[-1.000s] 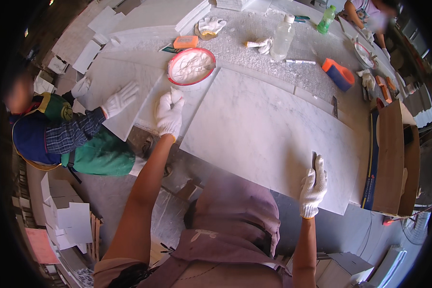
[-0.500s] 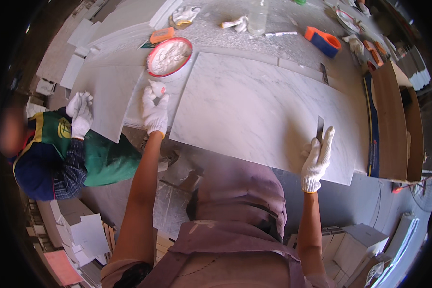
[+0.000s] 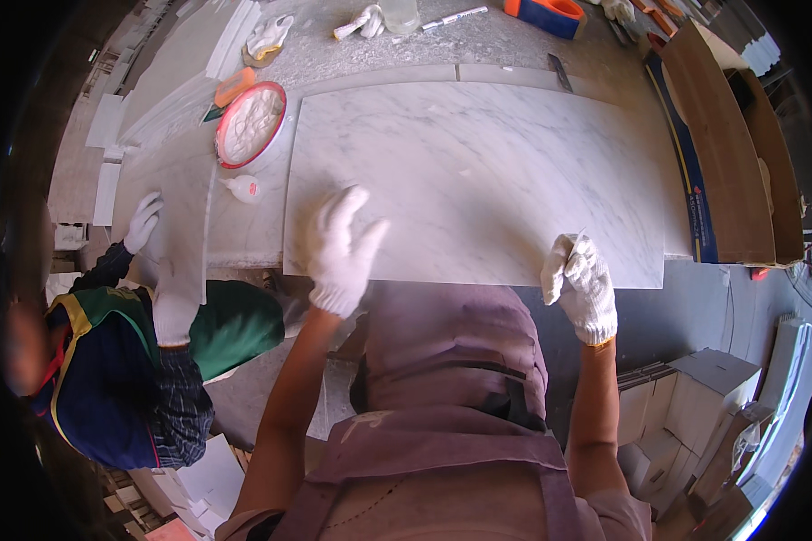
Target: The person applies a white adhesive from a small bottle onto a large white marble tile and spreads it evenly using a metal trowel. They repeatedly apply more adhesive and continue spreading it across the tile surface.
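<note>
A large white marble slab [image 3: 478,171] with grey veins lies in front of me. My left hand [image 3: 341,248], in a white knit glove, is over its left part with fingers spread and nothing in them; it is slightly blurred. At the slab's near right edge, my gloved right hand [image 3: 585,284] is closed around a thin scraper blade [image 3: 580,235]. Only a narrow bit of the blade shows above the fingers. Left of the slab, a small white squeeze bottle [image 3: 243,187] with a red mark lies by a red-rimmed bowl [image 3: 253,124] of white paste.
At left, a co-worker's gloved hands [image 3: 173,302] touch another slab [image 3: 176,180]. An open cardboard box [image 3: 722,153] stands at right. Behind are an orange and blue tape dispenser [image 3: 546,13], a marker [image 3: 454,18], a dark knife-like tool [image 3: 560,72] and gloves [image 3: 269,38].
My left hand has let go of the squeeze bottle and moved right, over the slab. My right hand has turned, its fingers now curled round the blade. The view has shifted.
</note>
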`<action>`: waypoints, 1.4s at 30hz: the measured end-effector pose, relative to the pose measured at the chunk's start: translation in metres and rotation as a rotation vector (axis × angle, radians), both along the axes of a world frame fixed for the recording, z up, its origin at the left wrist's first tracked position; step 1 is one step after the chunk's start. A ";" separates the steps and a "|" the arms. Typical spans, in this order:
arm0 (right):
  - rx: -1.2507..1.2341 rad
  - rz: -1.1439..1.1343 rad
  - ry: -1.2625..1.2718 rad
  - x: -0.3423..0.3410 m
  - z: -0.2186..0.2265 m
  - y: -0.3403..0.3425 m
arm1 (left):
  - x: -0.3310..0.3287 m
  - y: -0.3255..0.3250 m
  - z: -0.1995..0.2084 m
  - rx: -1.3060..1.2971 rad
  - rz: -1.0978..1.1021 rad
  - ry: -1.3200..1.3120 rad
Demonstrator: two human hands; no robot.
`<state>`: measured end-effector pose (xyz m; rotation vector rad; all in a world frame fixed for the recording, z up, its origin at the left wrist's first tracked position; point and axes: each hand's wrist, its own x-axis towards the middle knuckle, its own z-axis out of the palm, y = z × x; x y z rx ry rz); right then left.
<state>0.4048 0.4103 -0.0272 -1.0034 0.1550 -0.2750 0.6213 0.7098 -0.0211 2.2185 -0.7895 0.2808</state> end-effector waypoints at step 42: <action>-0.504 -0.203 0.444 0.024 0.029 0.010 | 0.065 -0.094 -0.004 0.408 -0.375 -0.251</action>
